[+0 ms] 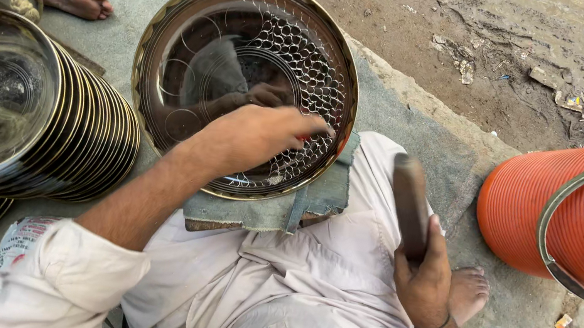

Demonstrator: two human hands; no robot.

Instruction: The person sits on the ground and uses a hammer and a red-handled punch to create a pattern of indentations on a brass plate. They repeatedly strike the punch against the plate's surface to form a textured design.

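Right hand (424, 275), nearest the lens, closes its grip around a dark hammer handle (410, 205) over the lap, just right of the round metal tray (197, 24). Left hand (259, 135) pinches a small tool against the tray; its tip is hidden. Thin, stiff and slippery-looking, the tray is probably best held by its rim. Beside it, stacked trays (87, 147) are cut off.

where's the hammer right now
In the head view the hammer is right of centre, raised in the right hand over the person's lap, just right of the round patterned metal tray and left of the orange cooler.
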